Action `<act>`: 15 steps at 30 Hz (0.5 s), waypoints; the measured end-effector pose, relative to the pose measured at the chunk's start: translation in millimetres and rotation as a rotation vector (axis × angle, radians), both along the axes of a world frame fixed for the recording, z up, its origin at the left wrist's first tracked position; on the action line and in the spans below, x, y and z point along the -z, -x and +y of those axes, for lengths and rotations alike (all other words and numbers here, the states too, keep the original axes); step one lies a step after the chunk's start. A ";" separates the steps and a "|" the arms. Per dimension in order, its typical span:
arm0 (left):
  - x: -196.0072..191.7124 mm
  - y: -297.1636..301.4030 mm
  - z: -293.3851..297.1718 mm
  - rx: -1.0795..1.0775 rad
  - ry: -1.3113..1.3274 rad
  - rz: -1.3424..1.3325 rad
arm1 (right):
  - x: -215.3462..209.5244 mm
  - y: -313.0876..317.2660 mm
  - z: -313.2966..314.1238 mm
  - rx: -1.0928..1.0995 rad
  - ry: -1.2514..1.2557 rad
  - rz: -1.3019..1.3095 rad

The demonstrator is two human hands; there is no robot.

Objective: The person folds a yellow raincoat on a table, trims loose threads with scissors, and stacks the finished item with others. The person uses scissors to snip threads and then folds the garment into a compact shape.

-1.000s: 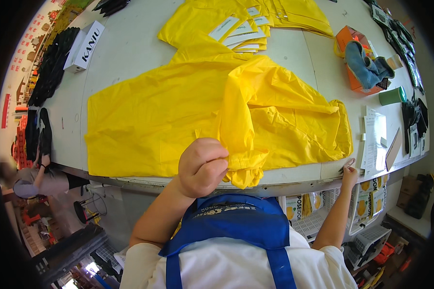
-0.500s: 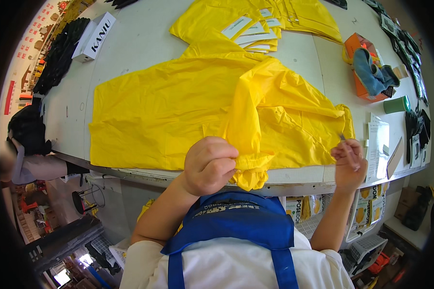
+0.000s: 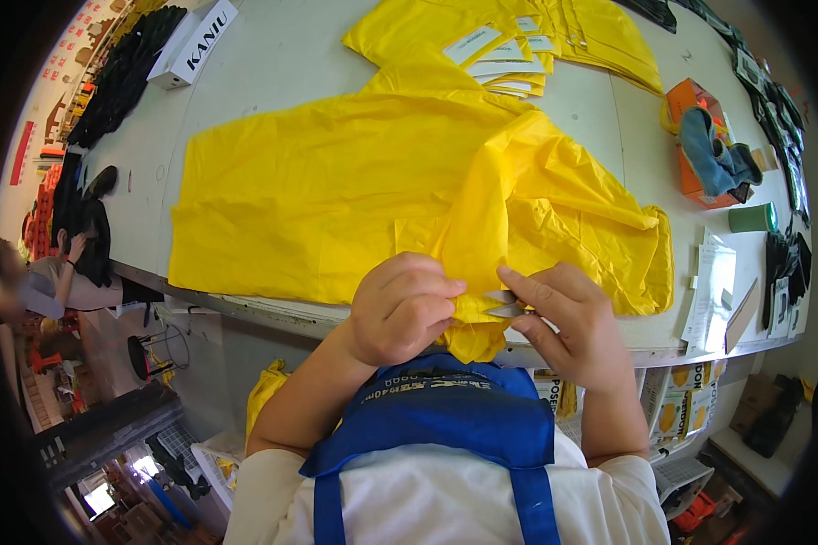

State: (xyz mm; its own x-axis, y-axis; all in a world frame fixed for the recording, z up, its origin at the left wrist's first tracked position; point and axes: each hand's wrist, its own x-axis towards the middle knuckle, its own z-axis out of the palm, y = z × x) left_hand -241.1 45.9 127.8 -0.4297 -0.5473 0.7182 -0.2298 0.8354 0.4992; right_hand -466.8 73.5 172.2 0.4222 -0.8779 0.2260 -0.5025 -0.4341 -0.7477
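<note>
A yellow raincoat (image 3: pixel 309 195) is spread over the table before me, one sleeve (image 3: pixel 482 209) folded down toward its front edge. My left hand (image 3: pixel 400 309) pinches that sleeve close to its gathered cuff (image 3: pixel 475 341), which hangs by the table edge. In my right hand (image 3: pixel 571 318) is a small pair of thread snips (image 3: pixel 503 311). Their two pointed metal blades are parted and lie against the sleeve, just right of my left fingertips. The handle is mostly hidden inside my right fingers. Any thread between the blades is too small to make out.
Folded yellow garments (image 3: pixel 600 41) with white-labelled packets (image 3: pixel 509 65) lie at the back. An orange box (image 3: pixel 691 173) holding a blue cloth (image 3: pixel 716 154) and a green cylinder (image 3: pixel 753 218) stand right. Far left are a white box (image 3: pixel 191 45) and another person (image 3: pixel 50 277).
My right hand has swung left from the right end of the raincoat to the sleeve cuff, bringing the snips to it. My left hand keeps its pinch. The view has shifted slightly.
</note>
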 end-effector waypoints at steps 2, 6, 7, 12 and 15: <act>0.8 -0.3 0.2 0.013 -0.001 0.004 | 0.6 -3.5 1.3 -0.017 -0.015 0.010; 1.4 1.7 0.6 0.011 -0.007 0.011 | 0.5 -8.7 3.4 0.016 -0.005 -0.026; 1.8 1.8 1.0 0.007 -0.013 0.014 | 1.1 -9.7 3.8 0.027 0.010 -0.027; 0.9 2.1 1.0 0.009 -0.026 0.016 | 9.9 -10.6 6.2 0.066 -0.005 -0.102; 0.1 1.6 1.8 0.019 -0.022 0.018 | 21.9 -7.4 9.1 0.144 -0.189 -0.346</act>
State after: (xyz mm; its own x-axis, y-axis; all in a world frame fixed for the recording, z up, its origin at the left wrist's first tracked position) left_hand -242.7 47.7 127.7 -0.4272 -0.5551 0.7137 -0.2050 0.8283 0.5215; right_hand -459.3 82.6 150.3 0.2195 -0.9621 0.1620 -0.2536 -0.2166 -0.9427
